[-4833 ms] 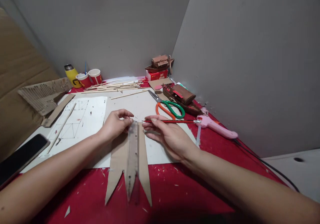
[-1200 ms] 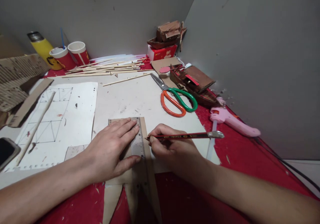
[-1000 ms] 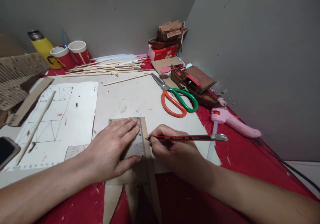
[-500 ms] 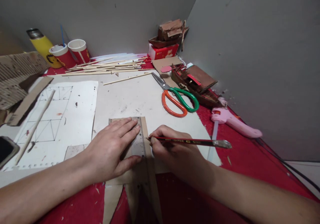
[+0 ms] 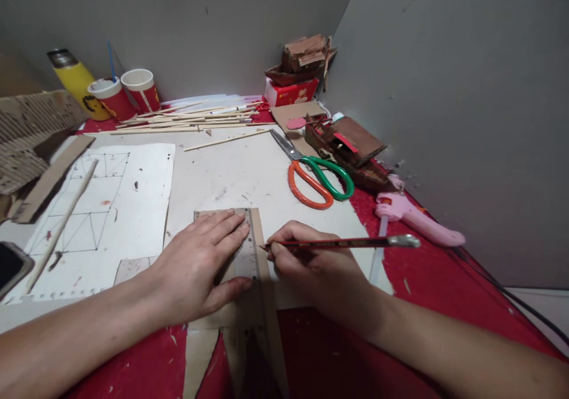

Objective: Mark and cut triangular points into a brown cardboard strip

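My left hand (image 5: pixel 204 262) lies flat with its fingers stretched across a clear ruler (image 5: pixel 246 262), pressing it onto a piece of cardboard (image 5: pixel 269 304). Between the thumb and fingers of my right hand (image 5: pixel 306 262) is a dark pencil with red stripes (image 5: pixel 347 243) and a silvery end. The pencil's tip meets the cardboard strip just right of the ruler's edge. Part of the ruler is hidden under my left hand. To the left is a white sheet (image 5: pixel 146 209) with ruled drawings of crossed rectangles, and a pale stick (image 5: pixel 64 224) lies over it.
Scissors (image 5: pixel 306 174) with orange and green handles lie ahead. A pink glue gun (image 5: pixel 420 218) and a brown model boat (image 5: pixel 351 150) sit at the right. Thin wooden sticks (image 5: pixel 191 120), two cups (image 5: pixel 141 91) and a yellow bottle (image 5: pixel 82 85) are at the back. A phone (image 5: pixel 13 268) is at far left.
The pencil's rear end has tipped slightly upward and to the right in my right hand. My left hand and the ruler have stayed in place.
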{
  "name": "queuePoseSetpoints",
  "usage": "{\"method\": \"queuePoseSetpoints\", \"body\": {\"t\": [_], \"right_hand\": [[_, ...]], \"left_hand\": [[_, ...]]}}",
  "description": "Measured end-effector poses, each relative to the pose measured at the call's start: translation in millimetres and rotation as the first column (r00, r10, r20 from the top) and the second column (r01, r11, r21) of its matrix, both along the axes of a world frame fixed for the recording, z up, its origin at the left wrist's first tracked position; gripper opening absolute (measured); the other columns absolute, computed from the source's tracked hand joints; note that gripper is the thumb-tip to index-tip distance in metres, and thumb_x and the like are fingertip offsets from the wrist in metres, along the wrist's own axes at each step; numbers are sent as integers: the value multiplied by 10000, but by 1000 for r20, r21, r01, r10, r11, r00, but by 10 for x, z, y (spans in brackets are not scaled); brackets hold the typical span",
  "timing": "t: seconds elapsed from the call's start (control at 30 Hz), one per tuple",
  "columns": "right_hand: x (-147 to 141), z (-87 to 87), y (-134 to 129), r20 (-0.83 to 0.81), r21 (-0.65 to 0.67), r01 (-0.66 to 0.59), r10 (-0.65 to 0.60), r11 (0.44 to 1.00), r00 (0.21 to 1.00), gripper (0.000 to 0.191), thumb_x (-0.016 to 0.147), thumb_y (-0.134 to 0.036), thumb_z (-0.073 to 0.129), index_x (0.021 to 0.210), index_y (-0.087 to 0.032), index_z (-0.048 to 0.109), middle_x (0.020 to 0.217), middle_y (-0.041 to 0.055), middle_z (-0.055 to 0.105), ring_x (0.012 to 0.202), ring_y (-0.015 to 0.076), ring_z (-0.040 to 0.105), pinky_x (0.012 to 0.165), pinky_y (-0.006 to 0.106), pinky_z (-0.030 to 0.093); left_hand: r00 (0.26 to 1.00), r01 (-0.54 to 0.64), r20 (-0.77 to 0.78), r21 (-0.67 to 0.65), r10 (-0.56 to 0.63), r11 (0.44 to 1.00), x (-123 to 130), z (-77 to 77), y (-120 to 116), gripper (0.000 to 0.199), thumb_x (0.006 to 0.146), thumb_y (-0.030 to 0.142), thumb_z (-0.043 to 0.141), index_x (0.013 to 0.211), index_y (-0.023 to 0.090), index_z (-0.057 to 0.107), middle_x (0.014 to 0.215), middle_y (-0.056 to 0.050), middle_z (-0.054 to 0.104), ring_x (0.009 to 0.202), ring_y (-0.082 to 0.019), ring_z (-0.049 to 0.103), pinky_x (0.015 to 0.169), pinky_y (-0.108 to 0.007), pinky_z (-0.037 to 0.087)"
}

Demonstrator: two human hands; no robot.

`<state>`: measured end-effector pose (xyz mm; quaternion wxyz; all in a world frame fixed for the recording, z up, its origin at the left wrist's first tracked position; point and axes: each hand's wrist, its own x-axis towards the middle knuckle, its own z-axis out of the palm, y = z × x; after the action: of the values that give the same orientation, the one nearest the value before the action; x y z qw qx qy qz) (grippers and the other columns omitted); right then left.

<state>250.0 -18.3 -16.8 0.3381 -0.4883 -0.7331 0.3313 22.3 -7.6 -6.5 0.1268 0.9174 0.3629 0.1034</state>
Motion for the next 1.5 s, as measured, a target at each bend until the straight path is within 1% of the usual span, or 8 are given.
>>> {"method": "queuePoseSetpoints", "body": {"t": [0.27,0.43,0.6,0.87,0.97,1.23,1.37,1.5], "right_hand": [[108,67,-46,-190,-94,35,-52,995,980,191,1048,-297,487,1141,-238,644,907,14,770,764,156,733,703,266,567],[98,97,-64,79,52,-119,115,992,990,127,1012,-216,492,929,-229,588,762,-23,681,648,132,640,600,246,457],[52,160,-178,231,82,-277,253,957,940,203,872,-262,696,819,-227,503,690,-48,594,548,121,500,512,249,367],[-127,167,-378,558,-70,-378,350,923,752,538,776,-510,809,1133,-158,613,1001,129,707,853,337,685,637,405,515],[-171,164,-419,582,-43,-376,329,926,744,592,807,-467,788,1242,-127,573,1116,170,685,969,363,673,712,446,550],[6,191,-341,511,54,-399,318,915,799,435,845,-155,642,1263,-128,523,1176,156,644,1069,329,627,811,462,554],[140,170,-239,488,109,-425,324,899,810,383,825,-41,575,1194,-139,547,1129,149,661,1031,297,624,872,449,537],[216,158,-133,497,146,-452,330,880,803,416,815,11,535,1201,-140,562,1120,147,676,1012,281,623,900,440,530]], "left_hand": [[998,-23,54,88,19,996,-20,-27,-23,644,910,452,632,1393,33,551,1446,-252,574,1317,-416,548,1040,-605,481],[978,-154,164,156,128,976,-63,-50,-10,523,942,430,604,1330,80,585,1279,-205,686,1193,-345,624,1006,-537,517],[979,-201,30,39,200,979,-127,-68,-3,607,978,450,538,1484,125,457,1548,-201,477,1436,-373,421,1126,-589,411],[980,-195,38,-11,196,981,-144,-66,-20,597,974,453,545,1486,163,447,1568,-178,461,1450,-347,412,1163,-596,361],[975,-216,58,8,215,976,-135,-65,-39,591,970,454,553,1469,149,466,1540,-182,492,1411,-358,449,1139,-592,390],[959,-251,153,83,237,964,-134,-72,22,480,979,402,563,1397,171,507,1444,-184,576,1301,-331,553,1065,-579,457],[960,-234,181,111,212,966,-139,-63,40,347,954,355,605,1271,214,597,1204,-112,713,1120,-297,641,966,-528,526],[967,-216,171,142,191,966,-147,-34,35,269,945,326,614,1196,229,634,1174,-101,717,1076,-292,657,926,-523,539]]}}
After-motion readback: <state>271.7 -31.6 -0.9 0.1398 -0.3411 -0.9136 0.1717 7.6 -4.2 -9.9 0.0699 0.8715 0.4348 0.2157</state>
